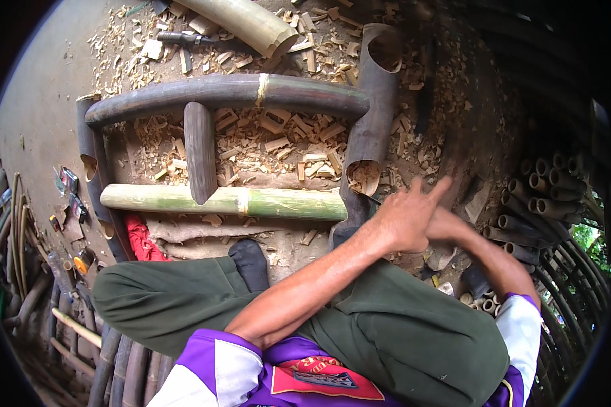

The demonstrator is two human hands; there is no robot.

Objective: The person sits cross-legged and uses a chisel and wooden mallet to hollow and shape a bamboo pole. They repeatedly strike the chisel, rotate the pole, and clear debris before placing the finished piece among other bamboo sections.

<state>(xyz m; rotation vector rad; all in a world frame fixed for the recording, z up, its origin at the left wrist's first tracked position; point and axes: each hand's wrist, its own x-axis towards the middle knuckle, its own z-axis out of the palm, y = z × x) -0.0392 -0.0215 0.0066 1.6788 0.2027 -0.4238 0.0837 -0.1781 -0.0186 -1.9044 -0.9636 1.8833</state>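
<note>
A dark bamboo frame lies on the ground in front of me. Its curved top rail [234, 93], short upright [200, 149] and greenish lower rail [292, 203] meet a thick dark post [375, 115] on the right. That post has a cut hole facing up, with pale wood inside. My left hand [404, 216] is closed beside the hole, around a thin dark tool [368, 197] whose end reaches toward the hole. My right hand [440, 224] crosses behind the left; its fingers are mostly hidden. The tool's grip cannot be seen.
Pale chips and shavings [278, 146] cover the ground. A thick bamboo length [251, 27] and a dark-handled tool [183, 38] lie at the far side. Stacked bamboo tubes [540, 197] stand at right, bamboo poles [115, 366] at lower left. Red cloth [142, 237] lies by my foot.
</note>
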